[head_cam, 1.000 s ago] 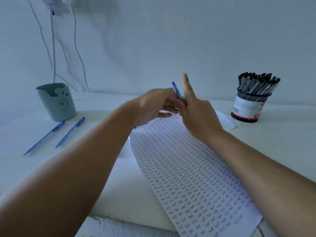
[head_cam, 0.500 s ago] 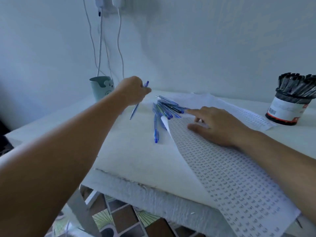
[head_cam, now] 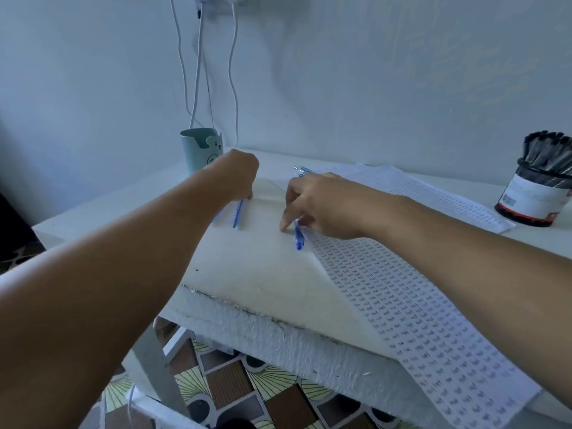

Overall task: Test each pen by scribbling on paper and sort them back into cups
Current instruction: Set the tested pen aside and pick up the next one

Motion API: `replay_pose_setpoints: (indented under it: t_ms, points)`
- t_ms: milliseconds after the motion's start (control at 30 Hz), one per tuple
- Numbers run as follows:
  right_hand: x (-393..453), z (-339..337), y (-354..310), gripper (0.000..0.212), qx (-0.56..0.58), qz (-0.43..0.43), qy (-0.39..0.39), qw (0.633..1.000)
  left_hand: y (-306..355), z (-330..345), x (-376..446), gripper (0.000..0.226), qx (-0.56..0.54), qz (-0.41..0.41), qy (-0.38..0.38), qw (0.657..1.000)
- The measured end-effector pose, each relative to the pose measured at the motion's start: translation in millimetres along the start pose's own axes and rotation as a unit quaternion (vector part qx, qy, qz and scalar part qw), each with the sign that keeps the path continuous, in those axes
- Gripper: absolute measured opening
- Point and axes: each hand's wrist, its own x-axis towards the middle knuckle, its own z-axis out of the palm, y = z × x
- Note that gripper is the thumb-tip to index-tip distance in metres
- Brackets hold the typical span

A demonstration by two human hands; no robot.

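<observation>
A cup (head_cam: 201, 150) stands far left on the table (head_cam: 253, 274), a pen-filled can (head_cam: 535, 196) far right, paper (head_cam: 402, 289) between.

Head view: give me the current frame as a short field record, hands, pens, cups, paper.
left hand: fingers curled, holds a blue pen down at the table
right hand: on the pile of blue pens, index finger down to the table
green cup: rear left, behind the left hand
can of dark pens: far right
paper: printed sheets, under the right forearm
</observation>
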Motion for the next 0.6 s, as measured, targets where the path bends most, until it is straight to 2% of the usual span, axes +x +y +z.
replay_pose_setpoints:
  t_ms: [100,200,233,333,400,600]
  points:
    - [1,-6,-5,0.027,0.010,-0.002,-0.013,1.000,3,2,0,0.023,-0.056,0.023,0.029,0.998]
    - [-2,-4,-2,0.033,0.016,0.015,-0.008,1.000,18,0,-4,0.015,-0.122,0.043,0.048,0.990]
    - [-4,0,1,0.038,0.035,0.030,-0.004,0.999,23,-3,-5,0.014,-0.123,0.050,0.026,0.991]
    - [-9,15,10,0.048,0.130,0.076,0.005,0.989,35,-10,-8,0.018,-0.123,0.066,-0.132,0.981]
    - [-11,22,12,0.052,0.161,0.084,0.014,0.983,40,-14,-11,0.020,-0.121,0.065,-0.201,0.970]
    - [-12,28,7,0.035,0.089,0.036,0.078,0.992,47,-16,-14,0.014,-0.171,0.024,-0.223,0.959]
